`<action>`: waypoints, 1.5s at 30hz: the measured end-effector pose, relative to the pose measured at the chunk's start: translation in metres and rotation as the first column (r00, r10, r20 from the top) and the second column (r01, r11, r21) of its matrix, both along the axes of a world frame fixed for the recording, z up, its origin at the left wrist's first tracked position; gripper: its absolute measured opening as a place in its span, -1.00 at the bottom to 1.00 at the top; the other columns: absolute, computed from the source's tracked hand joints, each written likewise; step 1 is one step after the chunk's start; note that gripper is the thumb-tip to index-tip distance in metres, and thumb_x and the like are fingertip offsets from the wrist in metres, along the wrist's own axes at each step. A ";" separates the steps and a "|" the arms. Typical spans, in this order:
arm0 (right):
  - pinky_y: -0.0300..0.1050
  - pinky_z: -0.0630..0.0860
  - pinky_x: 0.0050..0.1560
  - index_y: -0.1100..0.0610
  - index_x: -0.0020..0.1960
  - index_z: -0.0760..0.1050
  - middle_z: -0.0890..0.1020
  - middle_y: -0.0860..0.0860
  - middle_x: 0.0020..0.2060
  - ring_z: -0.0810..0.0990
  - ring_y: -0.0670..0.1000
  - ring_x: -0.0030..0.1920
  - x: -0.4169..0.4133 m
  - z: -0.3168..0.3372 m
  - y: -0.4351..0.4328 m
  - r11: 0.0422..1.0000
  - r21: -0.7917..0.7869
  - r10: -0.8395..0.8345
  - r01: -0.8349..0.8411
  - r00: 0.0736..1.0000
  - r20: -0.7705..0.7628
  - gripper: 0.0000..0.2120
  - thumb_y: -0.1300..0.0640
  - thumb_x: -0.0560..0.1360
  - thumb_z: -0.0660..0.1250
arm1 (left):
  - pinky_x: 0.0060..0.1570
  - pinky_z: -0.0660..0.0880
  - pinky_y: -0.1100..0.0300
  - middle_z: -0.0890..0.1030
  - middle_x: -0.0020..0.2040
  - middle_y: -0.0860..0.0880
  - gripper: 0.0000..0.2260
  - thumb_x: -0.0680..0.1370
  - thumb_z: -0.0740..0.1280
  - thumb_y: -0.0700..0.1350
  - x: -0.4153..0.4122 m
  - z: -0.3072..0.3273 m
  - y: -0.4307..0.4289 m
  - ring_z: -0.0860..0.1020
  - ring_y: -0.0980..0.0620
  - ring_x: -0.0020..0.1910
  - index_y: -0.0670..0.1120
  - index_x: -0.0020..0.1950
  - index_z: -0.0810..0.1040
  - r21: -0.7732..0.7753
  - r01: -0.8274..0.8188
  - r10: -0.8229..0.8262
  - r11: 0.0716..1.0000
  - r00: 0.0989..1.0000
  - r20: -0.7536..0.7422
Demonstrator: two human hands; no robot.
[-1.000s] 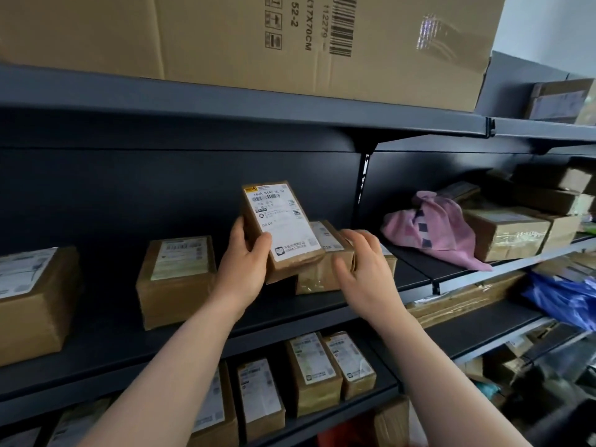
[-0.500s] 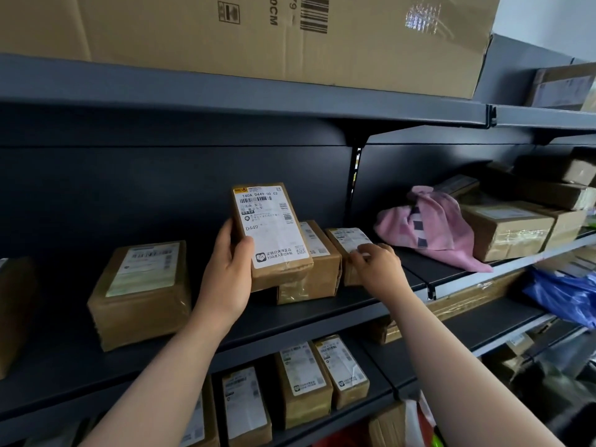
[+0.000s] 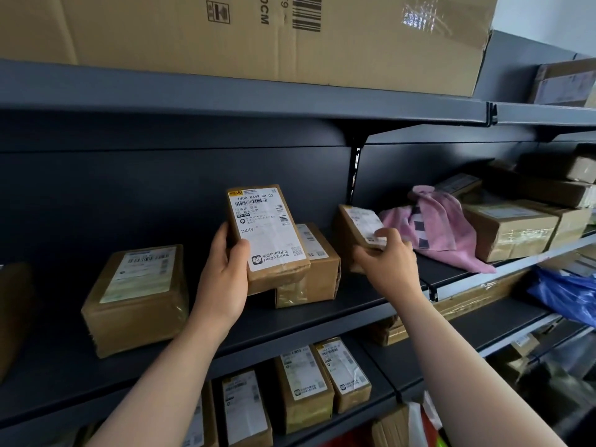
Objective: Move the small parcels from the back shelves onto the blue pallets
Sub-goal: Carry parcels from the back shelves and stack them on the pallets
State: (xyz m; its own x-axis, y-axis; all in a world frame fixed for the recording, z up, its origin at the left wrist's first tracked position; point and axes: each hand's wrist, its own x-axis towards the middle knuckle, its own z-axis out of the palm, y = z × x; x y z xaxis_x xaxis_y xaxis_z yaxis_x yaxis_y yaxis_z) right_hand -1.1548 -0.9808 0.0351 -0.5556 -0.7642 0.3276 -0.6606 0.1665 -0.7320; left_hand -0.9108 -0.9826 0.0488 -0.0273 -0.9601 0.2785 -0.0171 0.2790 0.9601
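The left hand has its fingers wrapped around a small parcel labelled "D449", held upright above the dark shelf. At 3 o'clock of it, the right hand pinches a second parcel, its label blurred.

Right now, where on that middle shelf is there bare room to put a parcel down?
Bare shelf lies between the wide parcel at left and the parcel behind the left hand. Right of the right hand, the pink cloth and stacked boxes crowd it.
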 end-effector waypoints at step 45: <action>-0.28 0.53 0.01 -0.07 0.30 0.41 0.57 -0.20 0.10 0.56 -0.19 0.08 0.285 0.044 0.062 0.666 -0.431 0.744 -0.608 0.582 0.329 -0.49 -0.03 0.40 0.48 | 0.16 0.43 0.16 0.59 0.16 0.25 -0.58 0.53 0.22 -0.06 0.223 0.025 0.108 0.53 0.18 0.18 0.24 0.37 0.36 0.015 -0.228 0.228 0.974 0.973 -0.019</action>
